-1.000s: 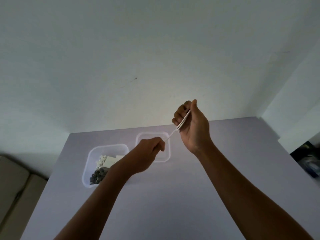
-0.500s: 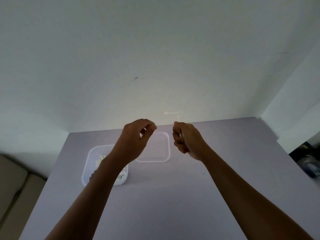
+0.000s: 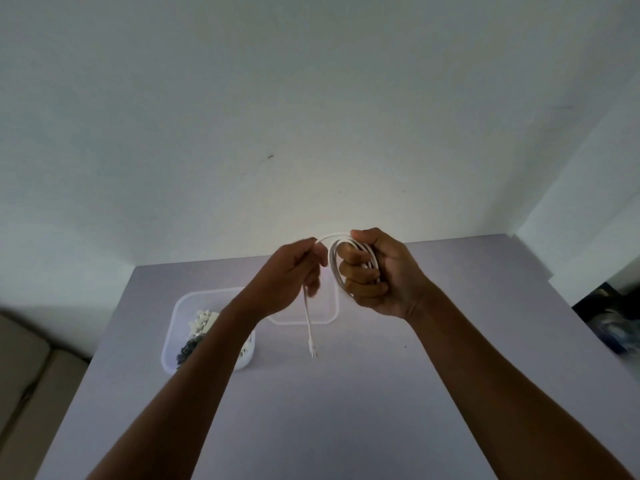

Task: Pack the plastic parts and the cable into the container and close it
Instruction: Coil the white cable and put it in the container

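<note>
Two bare hands work a white cable (image 3: 353, 261) above a pale grey bench (image 3: 329, 410) set against a plain white wall (image 3: 311, 98). The right hand (image 3: 381, 275) grips a bundle of coiled loops, its fingers (image 3: 360, 271) curled through the ring and the thumb pressed over the top. The left hand (image 3: 291, 278), just beside it, pinches the strand that arches across from the coil, fingers clenched on it; the free end hangs straight down from this hand, its plug (image 3: 313, 351) dangling above the bench surface. Below and behind the left forearm sits a clear plastic container (image 3: 173, 337) on the bench, holding small white and dark plastic parts (image 3: 201, 323), partly hidden by the arm. Its clear lid (image 3: 332, 313) lies flat on the bench just beside the container, behind the hands, so the container stands uncovered. At far left a beige cushion (image 3: 24, 375) shows beyond the bench edge; at far right dark, blurred objects cannot be made out
</note>
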Demonstrator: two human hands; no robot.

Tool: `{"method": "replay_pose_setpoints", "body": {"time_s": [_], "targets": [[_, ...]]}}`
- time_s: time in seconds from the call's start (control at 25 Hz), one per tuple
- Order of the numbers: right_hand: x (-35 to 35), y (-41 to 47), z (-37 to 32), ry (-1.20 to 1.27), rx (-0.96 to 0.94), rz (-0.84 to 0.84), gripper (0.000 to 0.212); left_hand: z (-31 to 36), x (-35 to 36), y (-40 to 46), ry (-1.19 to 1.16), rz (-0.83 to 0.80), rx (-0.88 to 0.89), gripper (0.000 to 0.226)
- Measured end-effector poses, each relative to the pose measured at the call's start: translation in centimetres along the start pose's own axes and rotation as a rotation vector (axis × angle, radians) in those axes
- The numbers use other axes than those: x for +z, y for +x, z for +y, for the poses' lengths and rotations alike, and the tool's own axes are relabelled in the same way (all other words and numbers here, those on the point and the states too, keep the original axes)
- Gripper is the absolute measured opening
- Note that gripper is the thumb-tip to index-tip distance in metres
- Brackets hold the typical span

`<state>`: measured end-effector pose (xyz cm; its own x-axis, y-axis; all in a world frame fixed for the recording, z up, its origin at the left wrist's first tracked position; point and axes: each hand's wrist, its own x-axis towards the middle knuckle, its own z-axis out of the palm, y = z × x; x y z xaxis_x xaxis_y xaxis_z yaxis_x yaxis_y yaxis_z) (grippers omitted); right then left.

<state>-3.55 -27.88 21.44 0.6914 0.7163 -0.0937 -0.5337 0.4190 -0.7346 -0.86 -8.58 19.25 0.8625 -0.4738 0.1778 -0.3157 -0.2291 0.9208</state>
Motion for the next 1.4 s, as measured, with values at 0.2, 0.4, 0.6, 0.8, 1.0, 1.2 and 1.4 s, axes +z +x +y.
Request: {"method": "replay_pose_setpoints", "body": {"time_s": [0.2,0.4,0.6,0.8,1.0,1.2,1.4], "targets": [[-0.1,-0.3,0.6,-0.341,-0.013,0.384,0.045,0.0,-2.5,0.5,0.120,0.166,-0.021,0.033],[0.3,-0.1,1.1,-0.322,0.156,0.250,0.045,-1.4,-2.1,1.1,0.190,0.202,-0.039,0.036],[-0.3,-0.3,1.5,-0.456,0.203,0.278,0.045,-2.0,-2.8,1.2,0.240,0.263,-0.049,0.038],[1.9,0.7,0.6,0.297,-0.322,0.060,0.034,-1.4,1.2,0.2,0.421,-0.005,-0.157,0.034],[-1.0,1.6,-0.4,-0.128,-0.735,0.576,0.033,0.8,0.6,-2.2,0.592,-0.160,-0.056,0.023],[-1.3,0.9,2.4,-1.144,-0.400,0.728,0.030,2.8,-0.5,-1.4,0.816,-0.039,0.255,0.025],[-0.4,0.2,1.6,-1.137,-0.104,0.483,0.009,3.1,-2.6,-1.0,0.640,-0.080,0.322,0.010]]}}
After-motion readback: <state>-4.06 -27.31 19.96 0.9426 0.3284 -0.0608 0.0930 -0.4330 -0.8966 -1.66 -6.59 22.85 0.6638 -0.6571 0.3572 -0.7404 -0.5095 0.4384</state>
